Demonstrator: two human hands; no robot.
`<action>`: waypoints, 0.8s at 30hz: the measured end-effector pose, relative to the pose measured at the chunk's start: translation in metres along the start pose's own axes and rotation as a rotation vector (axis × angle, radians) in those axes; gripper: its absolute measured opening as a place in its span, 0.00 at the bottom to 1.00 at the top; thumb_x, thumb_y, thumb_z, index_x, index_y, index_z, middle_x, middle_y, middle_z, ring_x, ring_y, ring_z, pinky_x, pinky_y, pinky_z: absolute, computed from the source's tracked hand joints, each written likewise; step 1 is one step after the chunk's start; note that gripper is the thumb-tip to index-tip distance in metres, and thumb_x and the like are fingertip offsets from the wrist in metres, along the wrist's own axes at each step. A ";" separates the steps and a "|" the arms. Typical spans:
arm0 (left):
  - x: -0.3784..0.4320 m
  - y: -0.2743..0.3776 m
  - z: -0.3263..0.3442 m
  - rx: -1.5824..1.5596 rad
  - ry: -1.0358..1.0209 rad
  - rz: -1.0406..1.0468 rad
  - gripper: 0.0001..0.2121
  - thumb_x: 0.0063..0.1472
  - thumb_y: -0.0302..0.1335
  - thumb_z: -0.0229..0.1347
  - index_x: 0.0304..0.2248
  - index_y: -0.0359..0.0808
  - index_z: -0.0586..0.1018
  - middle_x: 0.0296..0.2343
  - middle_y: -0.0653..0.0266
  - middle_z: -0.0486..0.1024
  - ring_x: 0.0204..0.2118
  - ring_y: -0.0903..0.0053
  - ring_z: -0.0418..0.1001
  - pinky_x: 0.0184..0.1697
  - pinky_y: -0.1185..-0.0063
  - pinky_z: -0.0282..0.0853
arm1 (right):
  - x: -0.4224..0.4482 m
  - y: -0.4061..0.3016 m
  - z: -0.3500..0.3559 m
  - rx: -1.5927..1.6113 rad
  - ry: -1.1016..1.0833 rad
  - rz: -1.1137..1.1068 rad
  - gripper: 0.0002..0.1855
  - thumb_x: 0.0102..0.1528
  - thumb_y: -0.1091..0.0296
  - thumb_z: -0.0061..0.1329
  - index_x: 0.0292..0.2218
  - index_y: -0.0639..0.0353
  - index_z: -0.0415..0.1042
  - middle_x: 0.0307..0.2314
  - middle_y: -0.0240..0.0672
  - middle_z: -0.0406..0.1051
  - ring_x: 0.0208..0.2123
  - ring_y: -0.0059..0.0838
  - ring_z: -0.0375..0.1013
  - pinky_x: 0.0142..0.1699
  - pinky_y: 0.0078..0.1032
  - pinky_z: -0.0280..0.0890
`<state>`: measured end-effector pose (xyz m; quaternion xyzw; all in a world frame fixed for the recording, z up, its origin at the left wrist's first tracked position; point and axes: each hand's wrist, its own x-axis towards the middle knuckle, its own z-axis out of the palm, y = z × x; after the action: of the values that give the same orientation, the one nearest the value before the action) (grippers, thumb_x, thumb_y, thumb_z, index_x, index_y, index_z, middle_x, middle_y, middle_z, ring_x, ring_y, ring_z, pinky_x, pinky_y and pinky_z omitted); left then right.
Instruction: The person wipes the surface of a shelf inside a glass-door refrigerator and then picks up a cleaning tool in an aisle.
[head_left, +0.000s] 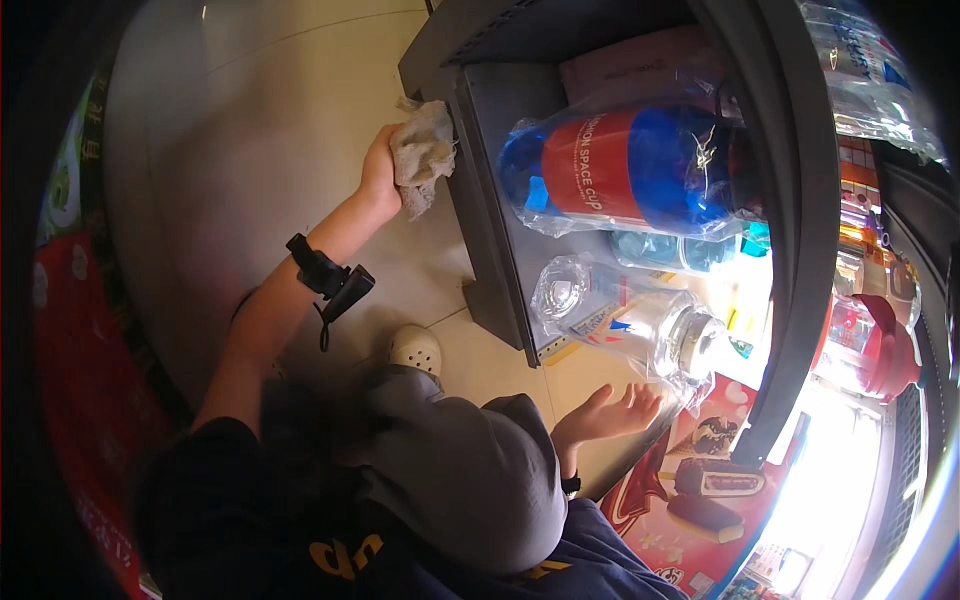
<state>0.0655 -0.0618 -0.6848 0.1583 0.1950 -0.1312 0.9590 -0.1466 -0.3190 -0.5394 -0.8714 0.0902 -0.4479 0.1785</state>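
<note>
My left hand (381, 172) grips a crumpled, light grey-beige cloth (424, 154), which lies against the outer edge of a dark grey metal shelf (480, 202). Palm up and fingers apart, my right hand (611, 414) holds nothing below the shelf's near end. Close above it, a clear plastic-wrapped bottle (637, 322) lies across the picture on the shelf. Beyond that bottle is a large blue bottle (675, 169) with a red label, also in clear wrap. A pinkish box (637, 64) is partly hidden behind it.
A dark curved shelf edge (806, 187) runs down the right side, with more bottles beyond it. A red panel with ice-cream pictures (675, 517) and a bright lit area are at lower right. Tiled floor (247, 150) shows at left, with a pale perforated clog (416, 350) on it.
</note>
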 end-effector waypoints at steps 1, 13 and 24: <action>-0.003 0.002 0.003 0.021 -0.027 -0.035 0.14 0.55 0.37 0.38 0.32 0.36 0.69 0.27 0.64 0.70 0.29 0.76 0.70 0.35 0.78 0.66 | 0.005 -0.002 0.001 0.023 0.013 0.061 0.40 0.46 0.51 0.48 0.49 0.68 0.43 0.41 0.42 0.52 0.42 0.30 0.56 0.46 0.26 0.53; -0.036 -0.017 0.045 0.143 -0.111 -0.106 0.15 0.56 0.36 0.37 0.36 0.34 0.68 0.30 0.61 0.70 0.33 0.75 0.69 0.39 0.76 0.65 | 0.025 0.015 0.014 0.427 -0.250 0.395 0.46 0.47 0.50 0.46 0.54 0.60 0.29 0.52 0.46 0.39 0.53 0.36 0.43 0.55 0.35 0.42; -0.045 -0.032 0.039 0.527 -0.200 0.267 0.18 0.56 0.27 0.30 0.38 0.27 0.69 0.34 0.59 0.68 0.34 0.79 0.65 0.41 0.81 0.60 | 0.038 0.001 0.033 0.483 -0.327 0.271 0.34 0.49 0.55 0.44 0.49 0.70 0.49 0.49 0.46 0.50 0.52 0.33 0.49 0.54 0.31 0.48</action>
<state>0.0288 -0.0967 -0.6400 0.4120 0.0364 -0.0650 0.9081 -0.0980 -0.3241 -0.5289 -0.8442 0.0665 -0.2826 0.4505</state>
